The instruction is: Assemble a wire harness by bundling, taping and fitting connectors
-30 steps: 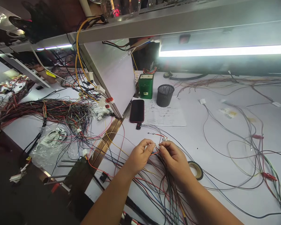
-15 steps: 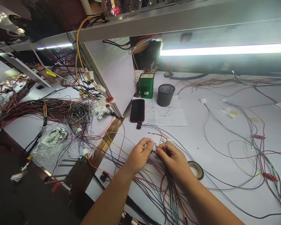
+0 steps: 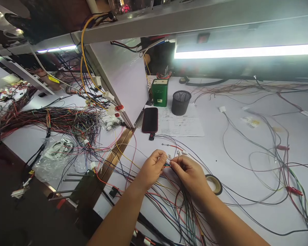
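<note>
The right hand (image 3: 191, 172) has edged nearer the left hand (image 3: 152, 168), fingers (image 3: 176, 167) of both pinching wires (image 3: 167, 165)

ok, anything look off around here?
Yes: at far left, a white connector hangs past the left table's edge, where it might snag. Also the cup stands on the sheet, covering some of it. No visible spill.

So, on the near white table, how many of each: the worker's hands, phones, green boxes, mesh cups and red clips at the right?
Left hand and right hand: 2
Phone: 1
Green box: 1
Mesh cup: 1
Red clips: 2
Total: 7
</note>
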Demonstrator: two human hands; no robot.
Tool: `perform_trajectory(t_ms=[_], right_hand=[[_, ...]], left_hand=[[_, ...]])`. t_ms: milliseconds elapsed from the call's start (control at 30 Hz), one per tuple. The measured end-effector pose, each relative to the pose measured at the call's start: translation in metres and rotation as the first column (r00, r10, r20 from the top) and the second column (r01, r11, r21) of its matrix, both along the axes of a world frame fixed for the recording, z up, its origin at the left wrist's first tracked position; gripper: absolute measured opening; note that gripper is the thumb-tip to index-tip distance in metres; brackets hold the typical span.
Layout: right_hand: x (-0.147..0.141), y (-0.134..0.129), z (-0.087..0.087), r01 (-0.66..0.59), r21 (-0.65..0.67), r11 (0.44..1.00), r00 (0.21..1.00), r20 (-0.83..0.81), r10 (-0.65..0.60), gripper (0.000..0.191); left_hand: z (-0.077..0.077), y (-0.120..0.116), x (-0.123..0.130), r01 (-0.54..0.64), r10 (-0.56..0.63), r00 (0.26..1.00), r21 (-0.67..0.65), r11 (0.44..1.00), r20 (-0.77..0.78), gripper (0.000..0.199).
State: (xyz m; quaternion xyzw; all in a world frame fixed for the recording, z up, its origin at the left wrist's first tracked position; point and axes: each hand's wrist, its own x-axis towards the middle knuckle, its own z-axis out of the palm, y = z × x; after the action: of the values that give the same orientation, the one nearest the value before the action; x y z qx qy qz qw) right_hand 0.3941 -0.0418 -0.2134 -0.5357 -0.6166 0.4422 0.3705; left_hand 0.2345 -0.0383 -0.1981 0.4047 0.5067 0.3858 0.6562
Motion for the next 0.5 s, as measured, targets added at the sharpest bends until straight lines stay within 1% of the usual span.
perform_trajectory(t_ms=[167, 300, 400, 500], right_hand=[[0.000, -0.003, 0.001, -0.035, 0.086, 0.996, 0.997, 0.074, 0.029, 0.016], [-0.001, -0.004, 0.006, -0.062, 0.024, 0.998, 0.995, 0.077, 0.060, 0.017], [-0.002, -0.006, 0.010, -0.068, -0.016, 0.998, 0.997, 0.046, 0.069, 0.018], [-0.002, -0.008, 0.012, -0.098, -0.009, 0.995, 0.994, 0.038, 0.098, 0.018]], left_hand=[[0.001, -0.001, 0.002, -0.012, 0.012, 1.000, -0.003, 1.000, 0.012, 0.036], [0.001, -0.003, 0.003, -0.075, 0.075, 0.997, -0.006, 0.997, -0.011, 0.041], [-0.002, -0.003, 0.002, -0.074, 0.074, 0.996, -0.006, 0.997, -0.041, 0.046], [-0.005, -0.003, 0.001, -0.080, 0.079, 0.995, -0.008, 0.997, -0.062, 0.048]])
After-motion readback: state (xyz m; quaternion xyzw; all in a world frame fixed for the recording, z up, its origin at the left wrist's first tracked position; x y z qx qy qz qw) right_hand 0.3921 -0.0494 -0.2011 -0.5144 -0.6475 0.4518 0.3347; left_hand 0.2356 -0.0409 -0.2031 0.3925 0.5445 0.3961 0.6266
